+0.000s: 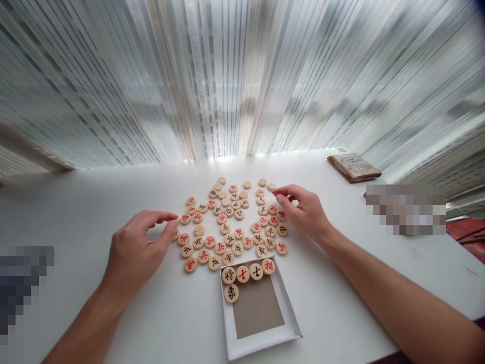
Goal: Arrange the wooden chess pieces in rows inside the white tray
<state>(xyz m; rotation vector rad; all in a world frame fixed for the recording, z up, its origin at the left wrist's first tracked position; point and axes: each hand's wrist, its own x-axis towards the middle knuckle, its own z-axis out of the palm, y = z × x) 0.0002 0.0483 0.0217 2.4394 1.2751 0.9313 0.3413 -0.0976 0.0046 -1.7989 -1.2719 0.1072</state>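
Many round wooden Chinese chess pieces (229,239) lie spread over the white table, most showing red or black characters and some blank side up. At their left edge is my left hand (138,247), thumb and index finger stretched out, partly covering a piece at the edge. My right hand (305,210) is at the far right of the pieces. Its index fingertip is at a blank piece (272,186), with the thumb apart from it; I cannot tell whether they touch. A shallow white box (261,348) in front holds several pieces along its far side and a black-character piece (231,293) below them.
A brown box with a printed top (352,167) lies at the back right of the table (91,202). Nearer sits a blurred-out object (405,207), with something red (470,237) beyond the edge. Striped sheer curtains (235,76) hang behind the table. Another blurred patch is at the left.
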